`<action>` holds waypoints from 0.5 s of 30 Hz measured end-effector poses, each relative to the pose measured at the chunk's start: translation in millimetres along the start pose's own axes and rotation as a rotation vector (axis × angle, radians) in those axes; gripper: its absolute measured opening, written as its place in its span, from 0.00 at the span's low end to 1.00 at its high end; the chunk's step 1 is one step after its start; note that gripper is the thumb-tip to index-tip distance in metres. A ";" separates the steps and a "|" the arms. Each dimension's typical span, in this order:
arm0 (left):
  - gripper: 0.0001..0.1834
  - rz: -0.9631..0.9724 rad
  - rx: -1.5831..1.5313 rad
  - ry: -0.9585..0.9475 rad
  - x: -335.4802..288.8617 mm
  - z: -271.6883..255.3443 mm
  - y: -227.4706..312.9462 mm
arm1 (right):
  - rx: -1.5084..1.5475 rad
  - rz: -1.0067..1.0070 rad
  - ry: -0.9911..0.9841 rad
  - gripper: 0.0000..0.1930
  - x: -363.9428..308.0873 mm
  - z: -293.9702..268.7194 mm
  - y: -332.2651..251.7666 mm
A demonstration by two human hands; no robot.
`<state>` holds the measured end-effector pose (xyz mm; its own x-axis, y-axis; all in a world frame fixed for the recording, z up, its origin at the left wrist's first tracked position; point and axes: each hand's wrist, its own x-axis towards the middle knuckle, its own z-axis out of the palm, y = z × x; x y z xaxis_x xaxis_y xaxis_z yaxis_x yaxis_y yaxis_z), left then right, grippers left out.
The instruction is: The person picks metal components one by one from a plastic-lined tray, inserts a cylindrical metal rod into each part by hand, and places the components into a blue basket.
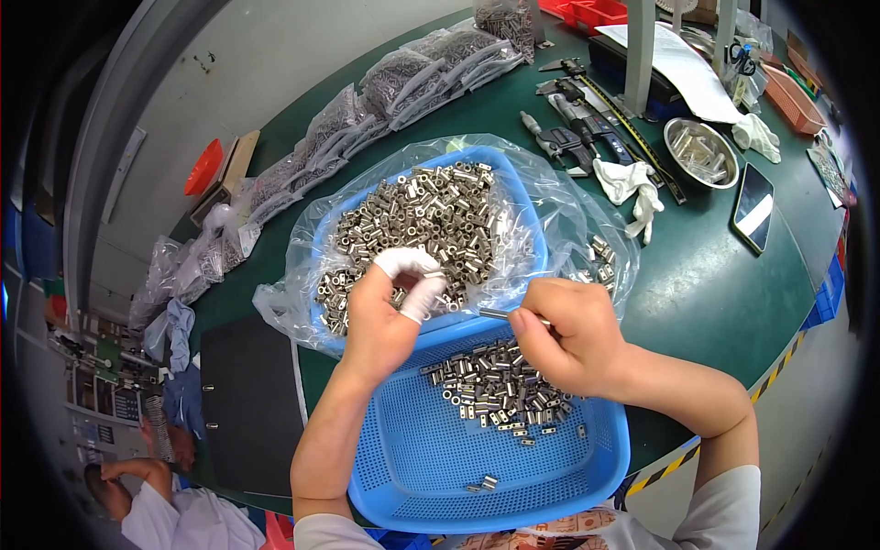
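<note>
My left hand [385, 316], with white finger cots on thumb and forefinger, is closed in a pinch over the heap of small metal sleeves [412, 215]. Between its fingertips shows what looks like one small metal sleeve [434, 274], partly covered. The heap fills a blue basket lined with a clear plastic bag [298, 243]. My right hand [573, 335] is closed around a thin metal pin [495, 313], whose tip points left toward the left hand. Below the hands a nearer blue basket [403, 458] holds a smaller pile of sleeves [495, 385] and a few loose ones.
Filled clear bags [394, 82] line the far table edge. Calipers [596, 110], white gloves [628, 188], a metal bowl [701, 151] and a phone [753, 206] lie at right. A black mat [247, 403] is at left; another person [174, 504] sits at lower left.
</note>
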<state>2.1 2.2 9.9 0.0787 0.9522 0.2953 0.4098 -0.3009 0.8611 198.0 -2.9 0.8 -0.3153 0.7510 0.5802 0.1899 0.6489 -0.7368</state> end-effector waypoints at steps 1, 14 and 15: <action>0.08 -0.027 -0.080 0.033 2.2 -2.2 -2.6 | 0.003 -0.002 0.000 0.12 -0.3 0.2 -0.1; 0.09 0.059 -0.209 -0.183 43.2 34.6 39.3 | -0.017 -0.272 -0.028 0.11 -3.8 2.6 3.1; 0.08 0.081 -0.146 -0.199 54.2 43.2 46.4 | -0.017 -0.331 -0.049 0.12 -4.5 3.3 0.0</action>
<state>64.6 42.2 48.0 0.2889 0.9121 0.2909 0.2602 -0.3672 0.8930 196.3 -6.7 -2.9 -0.4064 0.4927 0.7695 0.0854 0.8590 -0.5049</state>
